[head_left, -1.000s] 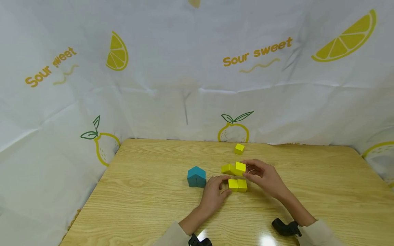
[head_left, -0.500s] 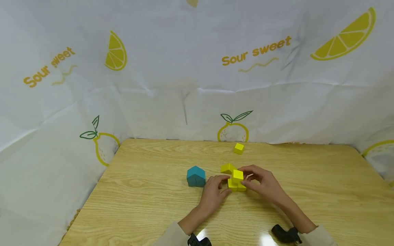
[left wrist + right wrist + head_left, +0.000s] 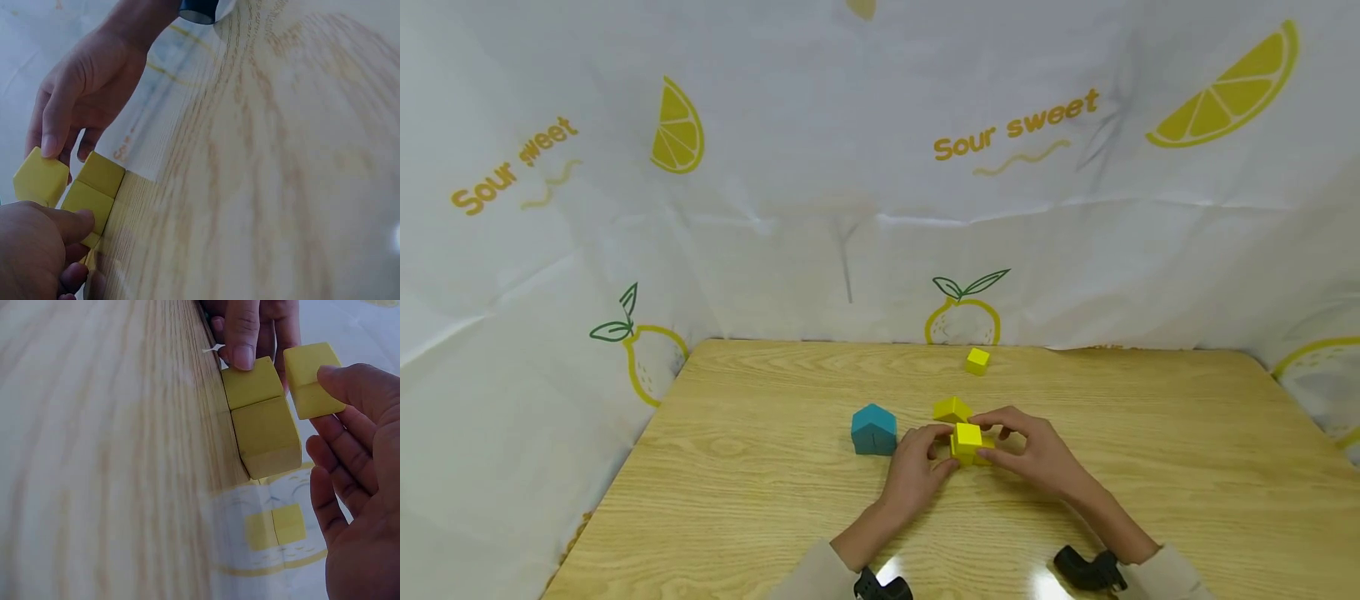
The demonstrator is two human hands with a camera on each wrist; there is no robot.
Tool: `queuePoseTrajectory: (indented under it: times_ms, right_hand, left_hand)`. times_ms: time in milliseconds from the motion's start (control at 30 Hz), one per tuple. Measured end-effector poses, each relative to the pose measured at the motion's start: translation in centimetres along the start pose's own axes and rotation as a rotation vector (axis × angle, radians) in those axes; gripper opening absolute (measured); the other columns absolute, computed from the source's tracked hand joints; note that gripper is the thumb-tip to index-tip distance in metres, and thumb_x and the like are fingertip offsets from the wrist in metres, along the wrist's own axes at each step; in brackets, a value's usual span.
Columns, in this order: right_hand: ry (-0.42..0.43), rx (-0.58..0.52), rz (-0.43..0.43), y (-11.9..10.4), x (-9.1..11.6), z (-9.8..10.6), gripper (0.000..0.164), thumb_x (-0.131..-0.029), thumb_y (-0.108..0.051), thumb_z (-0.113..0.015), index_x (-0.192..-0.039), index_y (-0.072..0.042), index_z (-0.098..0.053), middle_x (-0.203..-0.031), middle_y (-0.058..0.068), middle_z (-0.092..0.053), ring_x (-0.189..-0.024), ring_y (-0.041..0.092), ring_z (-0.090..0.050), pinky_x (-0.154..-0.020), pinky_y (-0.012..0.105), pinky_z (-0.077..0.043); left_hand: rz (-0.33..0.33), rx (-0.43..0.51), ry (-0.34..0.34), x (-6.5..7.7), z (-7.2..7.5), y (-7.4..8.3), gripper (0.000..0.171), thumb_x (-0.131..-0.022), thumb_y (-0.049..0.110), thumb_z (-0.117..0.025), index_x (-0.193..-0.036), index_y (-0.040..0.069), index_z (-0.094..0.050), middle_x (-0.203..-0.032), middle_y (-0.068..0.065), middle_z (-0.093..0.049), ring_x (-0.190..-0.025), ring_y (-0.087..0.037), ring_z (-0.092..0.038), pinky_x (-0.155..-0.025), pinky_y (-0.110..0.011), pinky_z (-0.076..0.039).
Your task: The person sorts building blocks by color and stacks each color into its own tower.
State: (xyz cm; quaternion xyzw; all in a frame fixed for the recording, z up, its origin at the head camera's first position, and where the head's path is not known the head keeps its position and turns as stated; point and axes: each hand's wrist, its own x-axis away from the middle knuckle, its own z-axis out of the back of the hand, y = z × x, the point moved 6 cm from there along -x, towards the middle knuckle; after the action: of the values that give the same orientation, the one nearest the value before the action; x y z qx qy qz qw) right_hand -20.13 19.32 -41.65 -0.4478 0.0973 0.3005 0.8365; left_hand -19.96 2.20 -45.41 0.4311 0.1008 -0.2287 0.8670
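Observation:
Two yellow cube blocks (image 3: 265, 431) sit side by side on the wooden table. My left hand (image 3: 913, 468) holds the left one, its thumb on the near face and fingertips at the far side. Just above that same cube is another yellow cube (image 3: 967, 437), pinched between the thumb and fingers of my right hand (image 3: 1037, 454). In the right wrist view, a gap shows between this raised cube and the pair. Right behind them lies a yellow triangular block (image 3: 951, 408).
A small blue house shape (image 3: 874, 432), a triangular roof over blocks, stands just left of my left hand. Farther back, near the table's rear edge, is a lone yellow cube (image 3: 977, 361). A white lemon-print cloth (image 3: 805, 275) hangs behind the table (image 3: 760, 500).
My right hand has brought its yellow cube nearer and to the left, from beside the triangular block to over the left cube of the pair. My left hand has kept its place.

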Motion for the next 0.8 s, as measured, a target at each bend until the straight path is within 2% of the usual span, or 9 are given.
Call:
queuePoseTrajectory:
  times_ms: [133, 333, 633, 800]
  right_hand:
    - [-0.002, 0.007, -0.006, 0.07, 0.04, -0.14, 0.036, -0.083, -0.011, -0.076, -0.118, -0.016, -0.067, -0.109, -0.006, -0.064, -0.093, 0.016, -0.060, -0.071, 0.032, -0.050]
    - [-0.008, 0.015, 0.007, 0.30, -0.01, -0.39, 0.038, -0.082, -0.011, -0.077, -0.118, -0.016, -0.066, -0.109, -0.006, -0.064, -0.091, 0.013, -0.058, -0.070, 0.031, -0.050]
    - [-0.016, 0.006, -0.003, 0.41, -0.03, -0.53, 0.039, -0.082, -0.012, -0.077, -0.119, -0.015, -0.066, -0.110, -0.006, -0.063, -0.090, 0.010, -0.057, -0.070, 0.030, -0.049]
    - [-0.015, 0.005, -0.007, 0.30, -0.08, -0.50, 0.039, -0.082, -0.011, -0.077, -0.119, -0.013, -0.066, -0.110, -0.004, -0.064, -0.090, 0.012, -0.058, -0.069, 0.031, -0.050]
  left_hand:
    - [-0.006, -0.006, 0.005, 0.03, 0.02, -0.03, 0.040, -0.082, 0.015, -0.076, -0.120, 0.010, -0.063, -0.081, 0.006, -0.051, -0.073, -0.005, -0.041, -0.063, -0.019, -0.038]
    - [-0.028, -0.010, 0.014, 0.07, 0.24, 0.22, 0.040, -0.082, 0.015, -0.076, -0.119, 0.009, -0.063, -0.081, 0.005, -0.051, -0.073, -0.006, -0.042, -0.064, -0.019, -0.038]
    - [-0.027, 0.003, 0.007, 0.09, 0.38, 0.34, 0.039, -0.084, 0.016, -0.075, -0.120, 0.008, -0.062, -0.095, 0.001, -0.059, -0.076, -0.008, -0.045, -0.067, -0.019, -0.040]
    - [-0.004, 0.034, -0.005, 0.05, 0.32, 0.29, 0.045, -0.084, 0.016, -0.075, -0.125, 0.010, -0.058, -0.102, 0.001, -0.062, -0.075, -0.008, -0.044, -0.065, -0.019, -0.039]
